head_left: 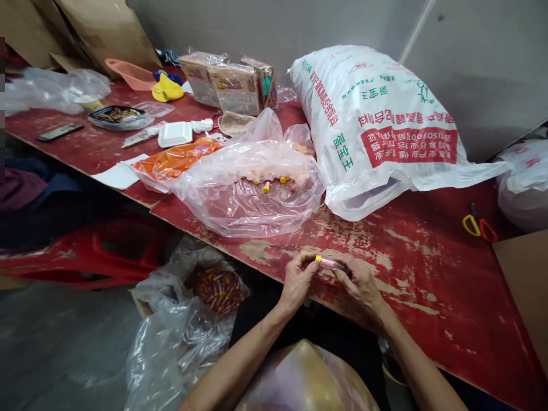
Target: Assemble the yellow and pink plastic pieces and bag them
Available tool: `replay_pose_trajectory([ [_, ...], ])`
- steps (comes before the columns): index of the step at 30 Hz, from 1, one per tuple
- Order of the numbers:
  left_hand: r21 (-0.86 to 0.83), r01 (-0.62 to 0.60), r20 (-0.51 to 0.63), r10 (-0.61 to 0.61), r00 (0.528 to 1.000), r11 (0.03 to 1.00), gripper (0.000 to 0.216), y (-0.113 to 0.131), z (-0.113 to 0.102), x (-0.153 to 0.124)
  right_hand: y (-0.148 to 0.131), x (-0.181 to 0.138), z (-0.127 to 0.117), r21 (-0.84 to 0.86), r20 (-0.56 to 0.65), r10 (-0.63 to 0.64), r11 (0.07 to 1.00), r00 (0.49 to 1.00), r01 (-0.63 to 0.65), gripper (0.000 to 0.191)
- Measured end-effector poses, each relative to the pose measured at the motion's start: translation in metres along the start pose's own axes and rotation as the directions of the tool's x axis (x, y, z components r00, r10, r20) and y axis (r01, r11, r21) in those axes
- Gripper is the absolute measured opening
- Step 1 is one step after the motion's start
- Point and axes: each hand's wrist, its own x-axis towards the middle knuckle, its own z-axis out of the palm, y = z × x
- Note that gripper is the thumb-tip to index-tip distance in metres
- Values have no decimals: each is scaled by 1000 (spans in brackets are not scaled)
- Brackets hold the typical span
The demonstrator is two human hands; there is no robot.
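Observation:
Between my two hands, above the front edge of the worn red table [411, 251], is a small clear tube with a yellow cap [329, 263] and pinkish contents. The fingers of my left hand [299, 279] pinch its capped end. My right hand [359, 282] grips the other end, partly covering it. Just beyond my hands lies a clear plastic bag [244, 211] with several yellow-capped pieces inside. Down to my left, a plastic-lined box [171, 302] holds many similar small tubes [218, 290].
A large white printed sack [377, 108] stands behind the clear bag. Scissors [479, 227] lie at the right. Packaged boxes [235, 85], an orange bag [180, 158], a food tray [117, 116] and a phone [60, 132] are further left. A red chair [85, 251] is beside the table.

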Motion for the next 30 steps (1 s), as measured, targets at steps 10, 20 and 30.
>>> replay_pose_trajectory([
  [10, 229, -89, 76, 74, 994, 969, 25, -25, 13, -21, -8, -21, 15, -357, 31, 51, 933, 998, -37, 29],
  [20, 258, -43, 30, 37, 999, 965, 30, -12, 1, -11, 15, -12, -41, -743, 384, 384, 669, 840, 34, 20],
  [30, -669, 359, 199, -309, 930, 651, 23, 10, -12, 20, 16, -9, -40, -685, 439, 384, 728, 812, 26, 16],
])
